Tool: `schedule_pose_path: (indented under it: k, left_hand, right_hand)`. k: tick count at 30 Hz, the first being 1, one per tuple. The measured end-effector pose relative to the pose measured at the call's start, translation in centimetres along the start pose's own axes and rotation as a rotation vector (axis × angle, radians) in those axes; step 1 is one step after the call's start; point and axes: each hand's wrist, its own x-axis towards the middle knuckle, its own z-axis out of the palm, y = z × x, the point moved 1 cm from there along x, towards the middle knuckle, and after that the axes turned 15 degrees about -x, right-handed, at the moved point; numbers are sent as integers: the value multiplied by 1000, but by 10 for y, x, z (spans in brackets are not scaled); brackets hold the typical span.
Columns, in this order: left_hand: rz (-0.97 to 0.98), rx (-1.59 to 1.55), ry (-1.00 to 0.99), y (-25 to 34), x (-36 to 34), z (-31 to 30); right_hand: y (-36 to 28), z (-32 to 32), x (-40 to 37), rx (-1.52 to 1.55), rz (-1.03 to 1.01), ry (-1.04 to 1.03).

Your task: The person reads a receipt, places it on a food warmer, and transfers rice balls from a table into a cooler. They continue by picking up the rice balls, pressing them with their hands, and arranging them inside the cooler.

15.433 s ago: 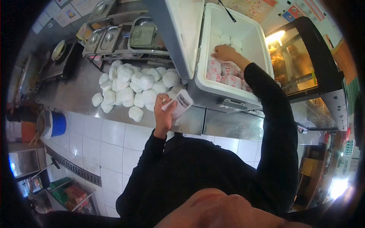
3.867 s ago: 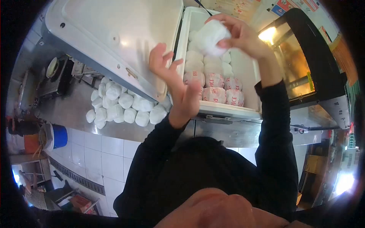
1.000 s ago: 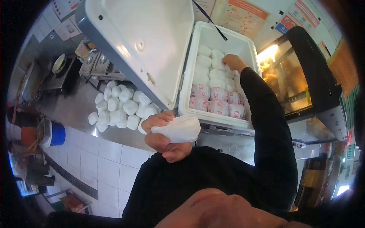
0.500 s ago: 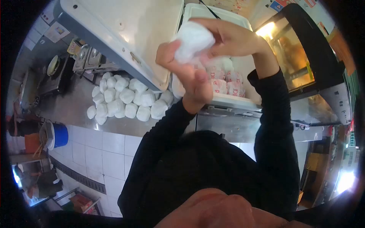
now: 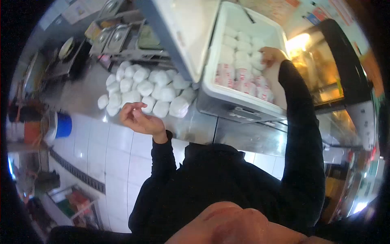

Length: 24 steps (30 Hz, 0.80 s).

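Observation:
White wrapped bundles point(image 5: 145, 88) lie in a pile on the steel counter point(image 5: 203, 130). Just in front of the pile's lower edge, my left hand point(image 5: 142, 120) has loosely curled fingers with nothing between them. My right hand point(image 5: 273, 56) reaches into the open white cooler box point(image 5: 280, 97), its fingers bent against a white bundle at the right side. Inside the box stand rows of plain white bundles point(image 5: 243, 45), with red-printed ones point(image 5: 244, 81) nearer the front.
The cooler's lid point(image 5: 183, 30) stands tilted up at its left. A lit glass display case point(image 5: 315, 61) is right of the box. Metal trays point(image 5: 118, 38) and a dark stove point(image 5: 73, 59) sit at the back left. A blue bucket point(image 5: 63, 125) is on the floor.
The hands have parted: my right hand has gone into the box with the white bundle, and my left hand has let it go and moved down left. The view has shifted, showing more of the box's inside.

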Motion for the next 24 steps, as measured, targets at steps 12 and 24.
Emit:
schedule_pose_path:
  k: [12, 24]
  left_hand:
    - [-588, 851, -338, -100, -34, -191]
    - [-474, 1280, -332, -188, -57, -170]
  right_hand:
    - [-8, 19, 44, -350, -258, 332]
    - [-134, -29, -120, -89, -399, 651]
